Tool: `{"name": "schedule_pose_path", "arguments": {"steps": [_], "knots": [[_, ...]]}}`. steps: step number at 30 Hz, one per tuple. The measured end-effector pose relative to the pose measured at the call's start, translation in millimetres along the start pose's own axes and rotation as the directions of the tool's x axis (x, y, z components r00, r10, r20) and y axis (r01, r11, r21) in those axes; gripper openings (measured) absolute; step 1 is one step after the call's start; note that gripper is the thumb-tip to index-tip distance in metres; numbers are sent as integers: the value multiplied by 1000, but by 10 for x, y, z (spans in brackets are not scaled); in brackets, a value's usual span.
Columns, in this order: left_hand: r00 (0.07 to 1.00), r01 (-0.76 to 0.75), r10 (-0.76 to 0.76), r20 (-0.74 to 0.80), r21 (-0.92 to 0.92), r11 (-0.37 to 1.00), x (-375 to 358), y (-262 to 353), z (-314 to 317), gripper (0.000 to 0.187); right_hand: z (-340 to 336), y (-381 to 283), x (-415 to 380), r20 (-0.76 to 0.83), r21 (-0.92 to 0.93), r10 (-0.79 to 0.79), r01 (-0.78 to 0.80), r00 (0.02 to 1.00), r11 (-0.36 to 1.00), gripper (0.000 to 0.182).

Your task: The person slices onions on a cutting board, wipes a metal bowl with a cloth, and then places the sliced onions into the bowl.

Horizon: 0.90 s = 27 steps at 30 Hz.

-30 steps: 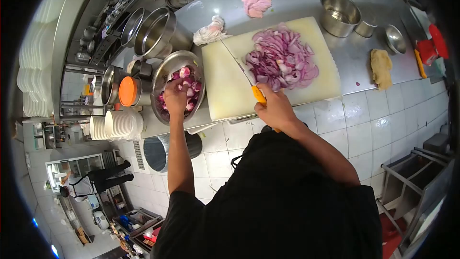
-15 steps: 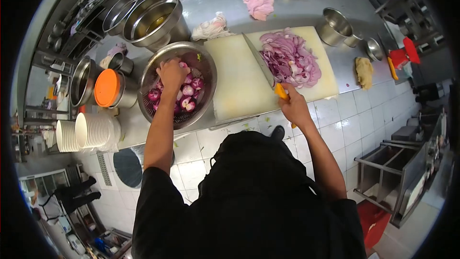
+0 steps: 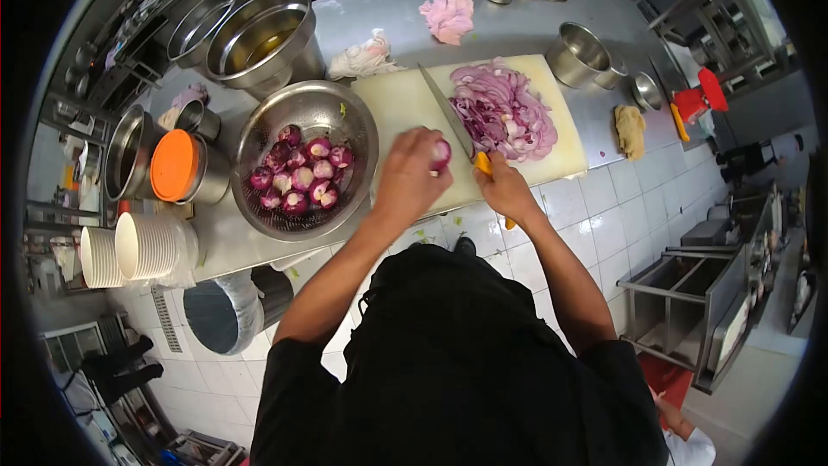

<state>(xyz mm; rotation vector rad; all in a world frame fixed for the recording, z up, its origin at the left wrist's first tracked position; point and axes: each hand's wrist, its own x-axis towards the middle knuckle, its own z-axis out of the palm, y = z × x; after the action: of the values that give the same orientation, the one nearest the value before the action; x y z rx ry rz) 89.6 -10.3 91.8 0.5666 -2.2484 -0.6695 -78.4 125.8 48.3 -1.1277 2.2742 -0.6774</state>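
My left hand [image 3: 412, 174] is closed around a red onion [image 3: 441, 154] over the near left part of the white cutting board [image 3: 388, 103]. In my right hand [image 3: 505, 186] is the orange handle of a kitchen knife [image 3: 447, 112]. Its long blade lies flat along the board and points away from me. Right of the blade spreads a heap of sliced red onion [image 3: 504, 112]. To the left of the board stands a metal colander [image 3: 349, 134] with several peeled red onions [image 3: 297, 177] in its bottom.
Large metal pots [image 3: 267, 43] stand behind the colander. An orange-lidded container [image 3: 175, 166] and stacked paper cups [image 3: 147, 246] are at the left. A pink cloth [image 3: 447, 15], white cloth [image 3: 366, 56], metal pot [image 3: 580, 56] and yellow cloth [image 3: 630, 132] surround the board. Someone's arm [image 3: 673, 418] shows at lower right.
My left hand has come out of the colander and moved right to the board with a red onion. My right hand still holds the knife beside the sliced onion. The view has shifted slightly.
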Motion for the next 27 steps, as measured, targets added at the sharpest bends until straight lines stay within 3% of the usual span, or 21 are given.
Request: {"name": "schedule_pose_path", "arguments": {"steps": [5,7,16,27], "knots": [[988,149,-145,60,-72,986,-89,-550,727,46,-36,-83,-42,-81,-7,-70,70,994,998,33],[993,117,-115,22,-169,979,-69,-626,755,45,-103,-169,-58,-82,8,-96,97,992,995,33],[949,181,-251,-190,-323,929,-244,-571,778,31,-186,-316,-210,-15,-5,-161,161,987,987,31],[941,226,-292,-170,-325,918,-222,-544,824,20,-160,-564,-232,117,-211,-121,144,986,967,23]]}}
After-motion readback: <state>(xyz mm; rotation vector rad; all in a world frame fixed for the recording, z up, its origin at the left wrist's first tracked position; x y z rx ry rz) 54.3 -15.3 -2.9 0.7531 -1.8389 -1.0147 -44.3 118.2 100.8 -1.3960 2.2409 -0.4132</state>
